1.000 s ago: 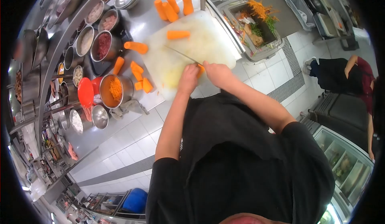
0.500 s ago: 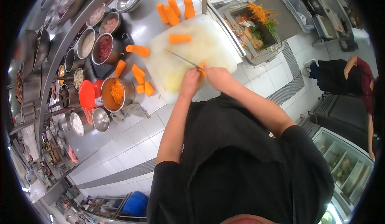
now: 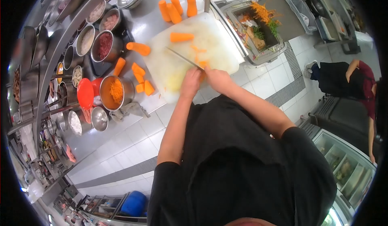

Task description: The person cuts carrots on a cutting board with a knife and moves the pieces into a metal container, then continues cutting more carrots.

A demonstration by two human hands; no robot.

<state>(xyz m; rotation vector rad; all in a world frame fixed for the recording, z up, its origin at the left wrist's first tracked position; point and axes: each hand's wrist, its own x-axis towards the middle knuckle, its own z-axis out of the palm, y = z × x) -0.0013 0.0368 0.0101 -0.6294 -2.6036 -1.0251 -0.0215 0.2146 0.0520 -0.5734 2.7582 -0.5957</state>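
On the white cutting board (image 3: 161,44) my right hand (image 3: 217,78) is closed round the handle of a knife (image 3: 182,57), whose blade points up and left. Close against it, my left hand (image 3: 191,82) presses its fingers on a carrot piece at the board's near edge; the hands mostly hide that piece. Thin orange slices (image 3: 198,50) lie just beyond the blade. A peeled carrot chunk (image 3: 182,37) rests farther up the board. Another carrot (image 3: 138,48) overlaps the board's left edge.
Several carrots (image 3: 173,12) stand behind the board. Carrot chunks (image 3: 138,71) and a pot of shredded carrot (image 3: 116,93) are at the left, beside metal bowls of meat (image 3: 106,45). A scrap bin (image 3: 258,56) sits right. A person (image 3: 343,77) stands at far right.
Thin carrot slices now lie on the board beyond the knife, where it was bare before. The hands and knife have hardly moved; the view has shifted slightly.
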